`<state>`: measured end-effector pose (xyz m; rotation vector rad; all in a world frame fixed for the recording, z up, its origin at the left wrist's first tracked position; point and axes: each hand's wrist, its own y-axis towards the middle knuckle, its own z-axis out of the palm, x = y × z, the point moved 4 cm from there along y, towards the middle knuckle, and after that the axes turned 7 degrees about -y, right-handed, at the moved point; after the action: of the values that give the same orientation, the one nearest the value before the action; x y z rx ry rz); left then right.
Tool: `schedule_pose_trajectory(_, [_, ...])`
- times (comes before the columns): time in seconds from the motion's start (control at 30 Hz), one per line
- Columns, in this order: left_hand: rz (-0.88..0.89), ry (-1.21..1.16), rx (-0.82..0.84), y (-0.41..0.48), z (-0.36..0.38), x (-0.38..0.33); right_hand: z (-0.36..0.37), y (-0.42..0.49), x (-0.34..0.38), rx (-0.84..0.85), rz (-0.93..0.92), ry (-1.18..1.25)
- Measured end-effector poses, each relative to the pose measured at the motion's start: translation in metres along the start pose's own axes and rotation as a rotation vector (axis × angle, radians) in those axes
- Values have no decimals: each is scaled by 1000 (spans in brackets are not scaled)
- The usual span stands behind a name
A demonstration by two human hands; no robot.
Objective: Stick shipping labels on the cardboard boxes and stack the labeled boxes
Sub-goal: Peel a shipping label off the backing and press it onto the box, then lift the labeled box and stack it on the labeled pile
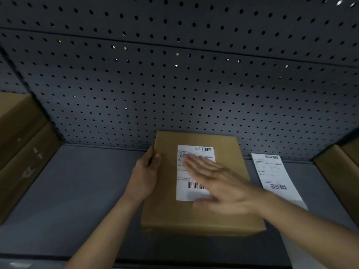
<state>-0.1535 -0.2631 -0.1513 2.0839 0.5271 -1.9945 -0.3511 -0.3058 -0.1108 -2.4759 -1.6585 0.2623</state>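
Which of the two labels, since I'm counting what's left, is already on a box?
The label under the right hand, on the middle box that the left hand grips. The other label lies loose on the shelf beside it.

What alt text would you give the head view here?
A right hand lies flat, blurred, over the white label on a cardboard box, while the left hand grips the box's left edge. A second label lies on the grey shelf beside it.

Grey shelf (68, 191) with box (165, 210), label (272, 171)
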Motion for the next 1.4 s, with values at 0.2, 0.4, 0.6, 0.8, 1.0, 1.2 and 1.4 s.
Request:
schedule_pose_trajectory(0.2, [-30, 3, 2, -4, 1, -6, 5, 20, -51, 20, 176, 57])
schedule_pose_trajectory(0.4, [-24, 34, -10, -4, 0, -4, 6, -11, -9, -13, 59, 15])
schedule_pose_trajectory(0.6, [-19, 39, -9, -4, 1, -2, 9, -57, 37, -54, -35, -10])
schedule_pose_trajectory(0.8, [-38, -28, 9, -6, 3, -9, 12, -59, 37, -128, -23, 6])
schedule_pose_trajectory(1.0, [-131, -112, -8, -13, 0, -16, 14, -60, 24, -292, 193, 210])
schedule_pose_trajectory(1.2, [-103, -60, -40, -37, -17, -14, 25, -95, -18, -554, 671, 623])
schedule_pose_trajectory(1.4, [-117, -170, -13, -80, -8, -1, 60, -108, -13, -580, 802, 1268])
